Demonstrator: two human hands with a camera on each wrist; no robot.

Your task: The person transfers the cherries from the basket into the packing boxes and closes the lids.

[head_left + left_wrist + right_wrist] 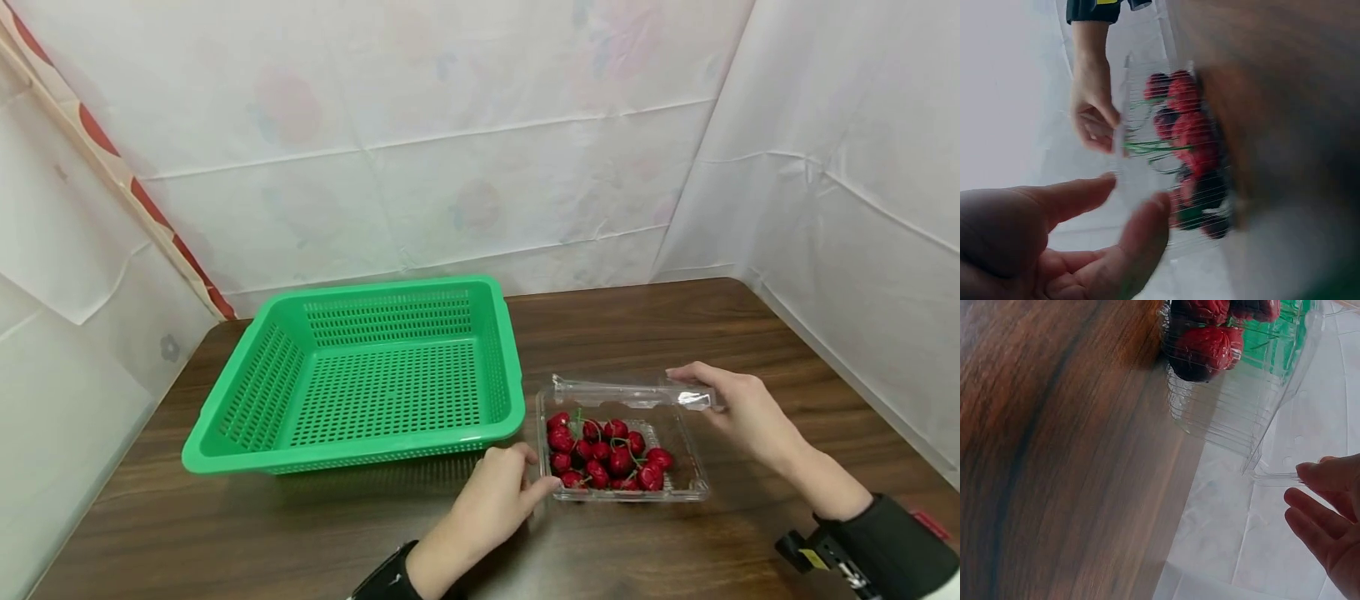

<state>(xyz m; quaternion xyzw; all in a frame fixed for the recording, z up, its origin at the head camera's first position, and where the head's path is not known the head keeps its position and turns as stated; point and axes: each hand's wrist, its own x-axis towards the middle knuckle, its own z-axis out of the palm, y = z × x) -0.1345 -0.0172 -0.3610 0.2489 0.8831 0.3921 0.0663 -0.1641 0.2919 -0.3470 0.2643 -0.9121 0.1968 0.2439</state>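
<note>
A clear plastic clamshell box [693,492] of red cherries [600,454] stands on the table, its transparent lid [615,392] raised along the far side. My right hand [746,408] pinches the lid's right edge between thumb and fingers, and the right wrist view shows that lid edge [1275,480] at the fingertips. At the box's near left corner is my left hand [495,496], its thumb against the corner. In the left wrist view, the thumb and forefinger of the left hand [1085,231] are apart, beside the box wall. Green stems show among the cherries [1194,137].
A green perforated plastic basket [352,450] stands left of the box, with nothing in it. Both rest on a dark wooden table [600,333]. White sheeting [450,167] hangs behind and along both sides.
</note>
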